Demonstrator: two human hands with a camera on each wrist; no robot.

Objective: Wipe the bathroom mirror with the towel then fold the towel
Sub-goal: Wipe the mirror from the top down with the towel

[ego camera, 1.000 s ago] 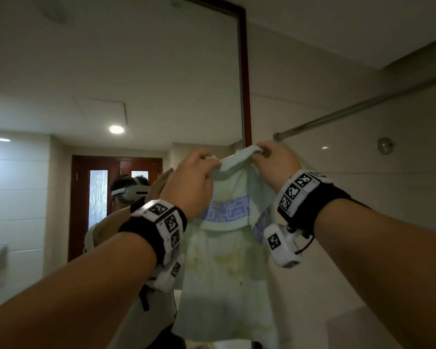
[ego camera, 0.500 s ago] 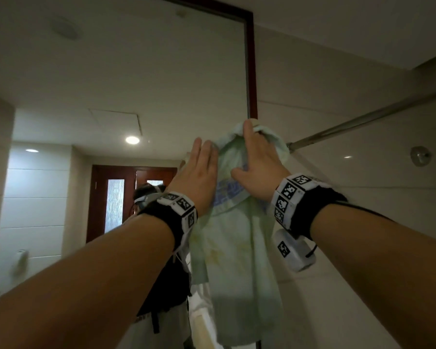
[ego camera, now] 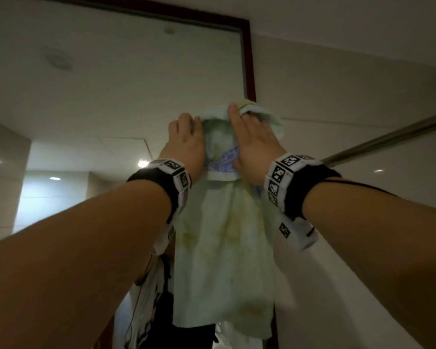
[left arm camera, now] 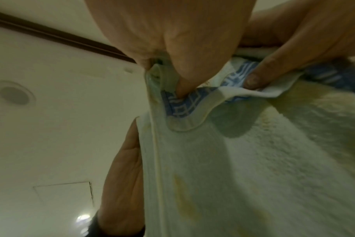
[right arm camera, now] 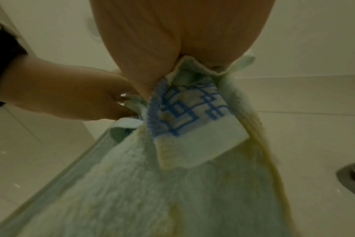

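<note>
Fingers (ego camera: pixel 233 114) of the right hand (ego camera: pixel 256 144) are stretched almost straight and laid flat on the towel (ego camera: pixel 222 253), by which it is pressed against the mirror (ego camera: pixel 111 84); the top edge of the cloth is draped over some of the fingertips. From the left wrist view the right thumb is seen pinning the blue patterned band. The left hand (ego camera: pixel 186 144) is likewise held flat, fingers extended, on the towel's left edge, though a fold seems to be caught between thumb and palm in its own wrist view; how firmly cannot be told.

The towel is held high on the mirror, close to the dark frame (ego camera: pixel 248 61) at the mirror's right side, and hangs down from the hands, partly past that frame. Yellowish stains are seen on it.

Wiping is judged to be under way, with the upper right of the mirror being covered. How much glass is already done cannot be told. Folding is not yet begun.
</note>
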